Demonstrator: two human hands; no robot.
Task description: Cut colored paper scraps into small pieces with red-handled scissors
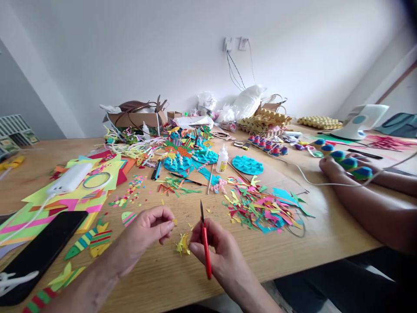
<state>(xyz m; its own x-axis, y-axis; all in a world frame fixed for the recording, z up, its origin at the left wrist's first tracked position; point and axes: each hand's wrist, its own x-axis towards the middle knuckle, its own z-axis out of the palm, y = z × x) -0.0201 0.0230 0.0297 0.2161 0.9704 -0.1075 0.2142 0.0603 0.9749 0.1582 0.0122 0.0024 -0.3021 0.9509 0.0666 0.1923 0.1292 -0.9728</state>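
Two hands at work here. Right hand (223, 243) has one pair of red-handled scissors (206, 254), fingers curled closed around the handles, blades pointing away over the wooden table (156, 282). Left hand (151, 228) has thumb and forefinger pinched almost together on one tiny yellow-orange paper bit (175, 222), just left of the scissors and apart from them. One little heap of yellow scraps (183, 244) sits on the tabletop between the hands.

Rest of the count: at least four striped paper fish (81, 243) on the left, but the forearm covers some, so can't swear to it. One black phone (45, 252), one white power bank (71, 178), one tape ring (84, 184) on the coloured sheets (112, 184). Two white glue bottles (222, 161), one mid-table, one further back. Three turquoise bumpy discs (247, 165). One big pile of mixed clippings (257, 208), way too many to count. Over on the right, a co-worker's two arms (365, 204) beside one painted egg-carton strip (348, 163), five bumps showing.
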